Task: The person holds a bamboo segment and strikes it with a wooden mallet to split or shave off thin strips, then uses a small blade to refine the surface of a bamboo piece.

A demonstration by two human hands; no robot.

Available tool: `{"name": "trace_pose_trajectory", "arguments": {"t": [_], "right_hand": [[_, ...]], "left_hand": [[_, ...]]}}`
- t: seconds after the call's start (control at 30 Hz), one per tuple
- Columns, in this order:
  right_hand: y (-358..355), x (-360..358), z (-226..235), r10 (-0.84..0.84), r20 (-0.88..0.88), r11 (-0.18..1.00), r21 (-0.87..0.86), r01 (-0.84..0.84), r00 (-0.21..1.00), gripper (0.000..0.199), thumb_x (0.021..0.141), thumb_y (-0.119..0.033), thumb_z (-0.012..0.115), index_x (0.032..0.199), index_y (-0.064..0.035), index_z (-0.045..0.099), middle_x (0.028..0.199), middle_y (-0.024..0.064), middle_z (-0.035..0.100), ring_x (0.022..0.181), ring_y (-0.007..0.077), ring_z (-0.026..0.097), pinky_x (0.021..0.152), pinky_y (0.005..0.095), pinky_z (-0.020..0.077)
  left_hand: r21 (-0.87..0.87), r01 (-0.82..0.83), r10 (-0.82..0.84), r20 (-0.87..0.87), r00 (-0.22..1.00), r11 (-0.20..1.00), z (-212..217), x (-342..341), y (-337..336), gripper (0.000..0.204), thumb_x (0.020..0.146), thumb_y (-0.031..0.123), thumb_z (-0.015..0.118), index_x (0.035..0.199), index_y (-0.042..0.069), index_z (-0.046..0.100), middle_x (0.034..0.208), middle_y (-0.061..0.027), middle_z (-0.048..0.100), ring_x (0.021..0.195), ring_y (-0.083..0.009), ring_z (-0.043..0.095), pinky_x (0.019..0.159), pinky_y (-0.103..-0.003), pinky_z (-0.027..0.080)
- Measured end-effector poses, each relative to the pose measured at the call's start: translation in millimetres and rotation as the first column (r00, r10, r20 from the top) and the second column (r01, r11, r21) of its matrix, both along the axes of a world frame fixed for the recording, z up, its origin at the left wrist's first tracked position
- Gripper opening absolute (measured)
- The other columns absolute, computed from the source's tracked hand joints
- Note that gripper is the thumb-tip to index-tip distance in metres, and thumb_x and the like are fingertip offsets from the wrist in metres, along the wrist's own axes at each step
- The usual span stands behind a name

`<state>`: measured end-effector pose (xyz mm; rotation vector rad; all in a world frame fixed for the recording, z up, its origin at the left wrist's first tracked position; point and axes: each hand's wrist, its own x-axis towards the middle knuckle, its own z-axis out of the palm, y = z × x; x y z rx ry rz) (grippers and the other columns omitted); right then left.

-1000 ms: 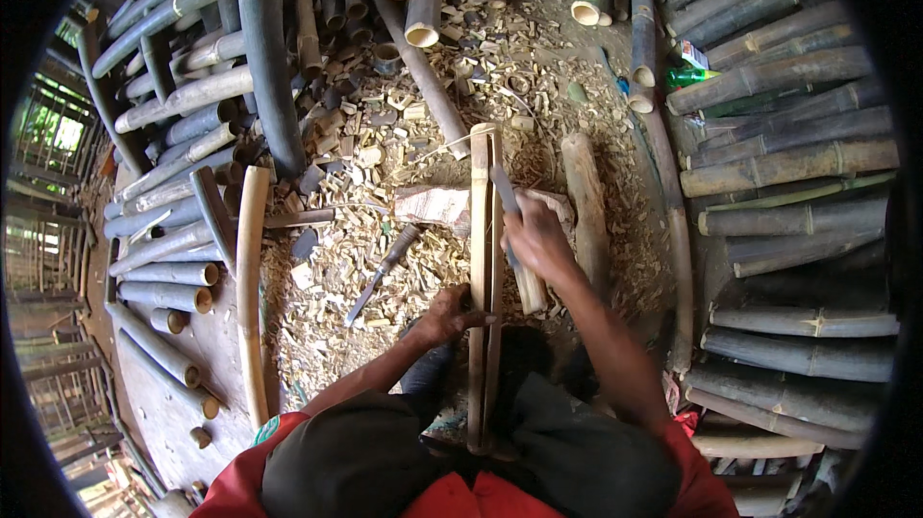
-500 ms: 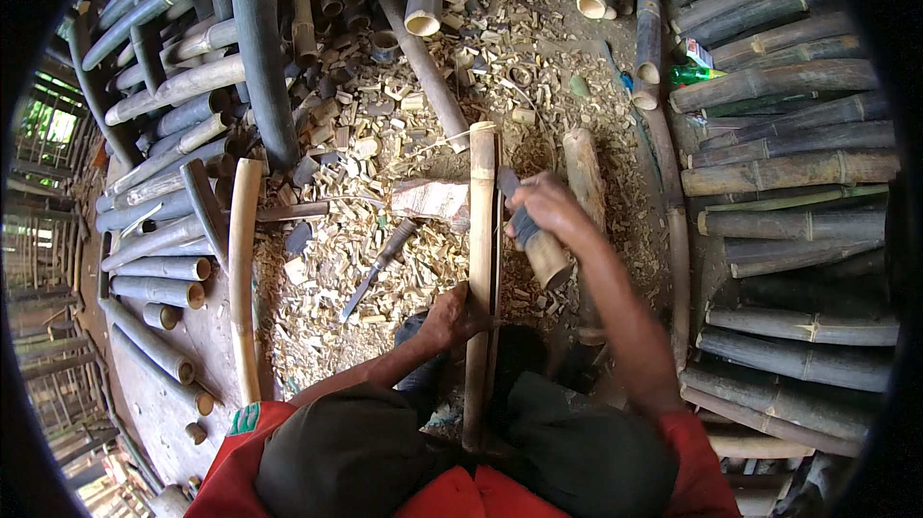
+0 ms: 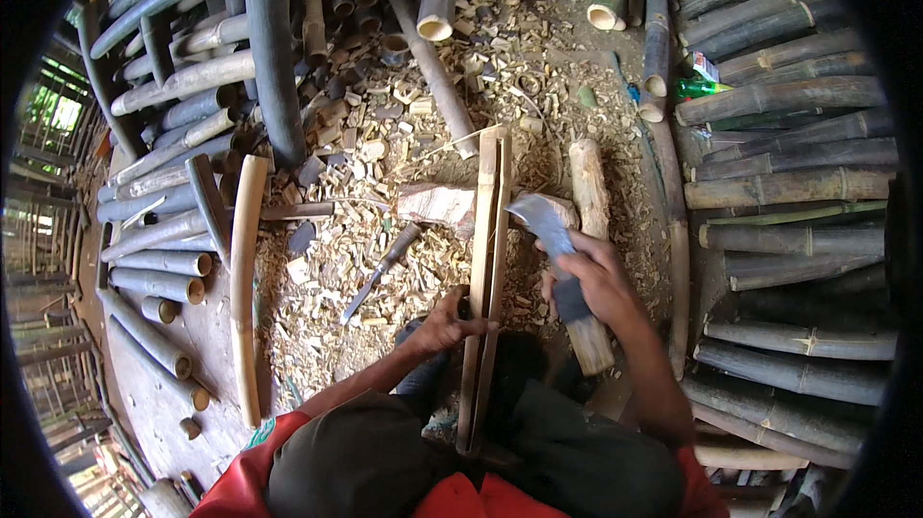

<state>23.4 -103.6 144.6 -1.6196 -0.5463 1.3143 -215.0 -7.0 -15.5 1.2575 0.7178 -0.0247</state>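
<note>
Your R hand (image 3: 598, 277), clenched on the wood-handled knife (image 3: 552, 231), now sits farther right & nearer you than a sec ago, so you're prob. btwn cuts on the split bamboo pole (image 3: 485, 220) at ctr; L hand's (image 3: 444, 328) fingers touch it, can't tell if gripping.

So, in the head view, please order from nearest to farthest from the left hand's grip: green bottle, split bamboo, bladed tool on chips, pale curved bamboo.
1. Split bamboo: touching the left hand's grip.
2. Bladed tool: on chips, ahead-left.
3. Pale curved bamboo: farther left.
4. Green bottle: far ahead-right.
</note>
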Motion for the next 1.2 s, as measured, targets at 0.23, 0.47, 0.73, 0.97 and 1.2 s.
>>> {"name": "trace_pose_trajectory", "arguments": {"t": [0.23, 0.47, 0.73, 0.97, 1.2], "right_hand": [[-109.4, 27.1, -11.8, -0.516, 0.064, 0.856, 0.074, 0.511, 0.854, 0.05, 0.093, -0.018, 0.054, 0.136, 0.0053, 0.049, 0.083, 0.0151, 0.068, 0.055, 0.0222, 0.064, 0.054, 0.035, 0.054], [-275.8, 107.0, -120.7, -0.835, 0.332, 0.522, 0.222, 0.824, 0.439, 0.031, 0.09, -0.023, 0.057, 0.107, 0.0021, 0.061, 0.069, 0.0154, 0.066, 0.052, 0.0278, 0.065, 0.048, 0.0391, 0.0553], [-260.4, 51.8, -49.3, -0.747, 0.022, 0.664, -0.002, 0.748, 0.664, 0.047, 0.089, -0.024, 0.06, 0.125, 0.006, 0.059, 0.083, 0.0151, 0.071, 0.069, 0.0262, 0.069, 0.068, 0.0378, 0.0559], [-191.8, 15.0, -43.9, -0.672, 0.048, 0.74, 0.079, 0.668, 0.739, 0.026, 0.095, -0.021, 0.053, 0.11, -0.001, 0.062, 0.076, 0.0137, 0.068, 0.055, 0.0253, 0.066, 0.049, 0.038, 0.0555], [-116.6, -47.0, -55.0, -0.479, -0.16, 0.872, 0.03, 0.489, 0.863, 0.039, 0.099, -0.018, 0.048, 0.128, 0.0061, 0.057, 0.076, 0.0131, 0.067, 0.058, 0.0222, 0.065, 0.056, 0.0353, 0.0553]], "left_hand": [[0.481, 0.169, -0.192, -0.002, 0.981, 0.86, 90.4, 109.9, 48.2, 0.078, 0.072, 0.029, 0.088, 0.129, -0.007, 0.049, 0.096, -0.0195, 0.067, 0.086, -0.0317, 0.067, 0.079, -0.045, 0.059], [0.968, 0.246, -0.305, -0.217, 0.927, 0.058, 254.8, 209.6, 104.2, 0.029, 0.079, 0.001, 0.074, 0.105, 0.004, 0.062, 0.097, -0.012, 0.064, 0.091, -0.0258, 0.066, 0.083, -0.042, 0.056], [0.715, 0.321, -0.48, -0.671, 0.565, -0.622, 137.6, 158.0, 82.9, 0.052, 0.085, 0.025, 0.076, 0.134, 0.017, 0.058, 0.125, -0.0069, 0.059, 0.132, -0.0304, 0.047, 0.126, -0.05, 0.021], [0.624, 0.323, -0.543, -0.78, 0.311, -0.711, 54.7, 94.4, 31.3, 0.027, 0.092, 0.03, 0.065, 0.116, 0.018, 0.066, 0.121, -0.0058, 0.061, 0.13, -0.0266, 0.05, 0.125, -0.053, 0.02], [0.91, 0.375, -0.292, -0.315, 0.903, 0.177, 56.3, 43.3, 31.2, 0.07, 0.078, -0.001, 0.071, 0.142, 0.008, 0.047, 0.147, -0.0234, 0.043, 0.138, -0.0367, 0.044, 0.117, -0.052, 0.037]]}}
